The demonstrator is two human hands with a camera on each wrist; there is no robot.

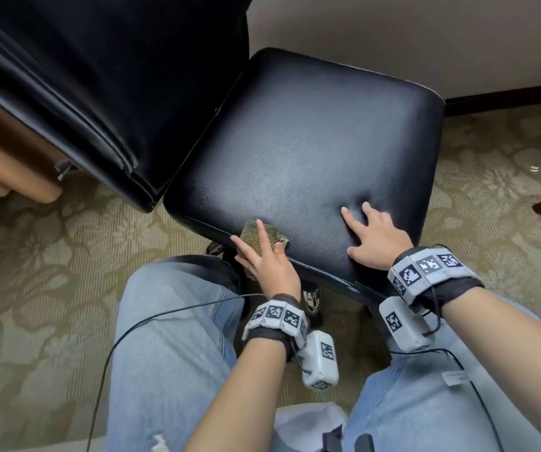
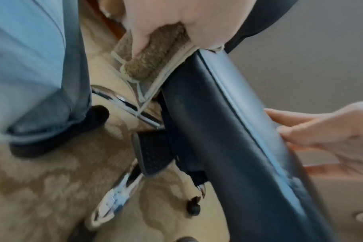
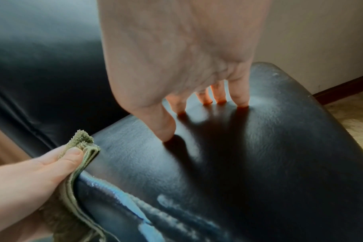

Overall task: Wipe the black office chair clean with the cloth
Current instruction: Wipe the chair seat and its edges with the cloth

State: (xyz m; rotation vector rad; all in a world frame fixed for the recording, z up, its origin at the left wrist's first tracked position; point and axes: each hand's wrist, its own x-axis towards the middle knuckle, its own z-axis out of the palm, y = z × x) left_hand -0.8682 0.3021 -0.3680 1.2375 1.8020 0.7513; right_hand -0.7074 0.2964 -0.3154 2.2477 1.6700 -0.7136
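cloth (image 1: 264,238), folded, is pinched by the left hand (image 1: 267,264) over the near seat edge of the black office chair (image 1: 311,151); the seat is pressed by the right hand (image 1: 373,238), fingers spread. grip could be lost on the edge, since only folds are held.

One black office chair (image 1: 301,151), with two hands on its seat: left hand (image 1: 269,265) at the near edge, right hand (image 1: 376,243) beside it. One folded green cloth (image 1: 256,234) under the left hand. Two banded wrists. Two legs in jeans below the seat.
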